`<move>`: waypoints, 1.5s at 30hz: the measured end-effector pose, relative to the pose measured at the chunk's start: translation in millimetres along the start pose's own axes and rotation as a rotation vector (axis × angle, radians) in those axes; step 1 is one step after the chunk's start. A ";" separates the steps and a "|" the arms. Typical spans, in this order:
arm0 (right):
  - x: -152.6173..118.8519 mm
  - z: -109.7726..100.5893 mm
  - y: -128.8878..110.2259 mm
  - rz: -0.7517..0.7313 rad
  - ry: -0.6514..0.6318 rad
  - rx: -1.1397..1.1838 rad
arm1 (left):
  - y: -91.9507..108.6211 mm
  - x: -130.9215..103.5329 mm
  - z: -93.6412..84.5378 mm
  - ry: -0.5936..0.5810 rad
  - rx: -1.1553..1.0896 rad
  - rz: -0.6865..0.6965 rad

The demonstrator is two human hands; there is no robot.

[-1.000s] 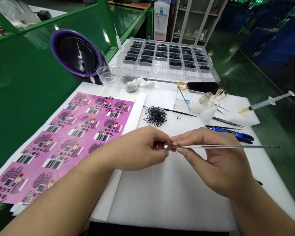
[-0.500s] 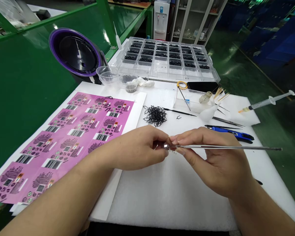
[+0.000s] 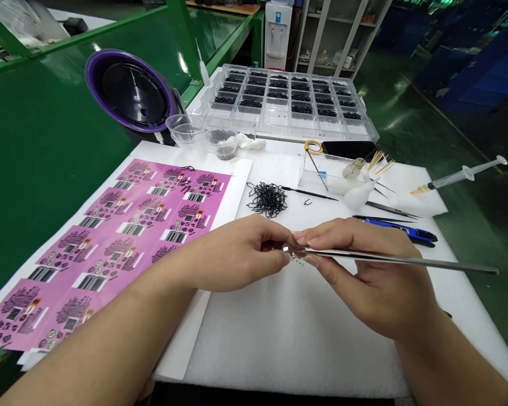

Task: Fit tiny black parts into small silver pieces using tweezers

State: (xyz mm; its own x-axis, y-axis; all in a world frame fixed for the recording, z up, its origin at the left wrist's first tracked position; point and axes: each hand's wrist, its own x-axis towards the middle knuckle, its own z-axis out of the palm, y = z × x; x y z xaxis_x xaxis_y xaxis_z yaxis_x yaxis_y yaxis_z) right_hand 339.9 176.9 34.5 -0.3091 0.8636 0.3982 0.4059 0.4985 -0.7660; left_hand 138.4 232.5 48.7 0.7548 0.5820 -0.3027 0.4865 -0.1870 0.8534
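My left hand [image 3: 245,254] is closed, thumb and forefinger pinched at a small shiny piece [image 3: 286,248] too small to make out. My right hand [image 3: 364,270] grips long metal tweezers [image 3: 406,260] between thumb and fingers; their tips meet the left fingertips and their back end points right. Tiny specks [image 3: 297,260] lie on the white foam just below the fingertips. Beyond the hands sits a pile of black bent wire pieces [image 3: 267,199], with one loose piece [image 3: 307,202] to its right.
Pink label sheets [image 3: 122,242] cover the left side. Behind are a divided clear tray [image 3: 275,117], plastic cups [image 3: 186,128], a purple-rimmed black device [image 3: 131,90] and a phone [image 3: 347,149]. A blue knife [image 3: 410,232] and syringe [image 3: 461,173] lie at right.
The back end of the tweezers has tipped slightly down and to the right. More of the specks show below the fingertips. Both hands have barely moved.
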 end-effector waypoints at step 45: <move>9.3 -14.7 26.5 0.282 -0.368 -0.169 | -7.4 -4.9 -9.4 0.093 0.033 -0.103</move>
State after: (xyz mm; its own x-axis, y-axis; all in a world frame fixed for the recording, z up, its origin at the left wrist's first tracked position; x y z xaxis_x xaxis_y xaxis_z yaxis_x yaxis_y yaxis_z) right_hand 360.4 199.2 25.2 -0.4387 0.8977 -0.0408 0.6417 0.2811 -0.7136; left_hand 126.9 238.5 47.8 0.6570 0.6696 -0.3463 0.5747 -0.1476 0.8049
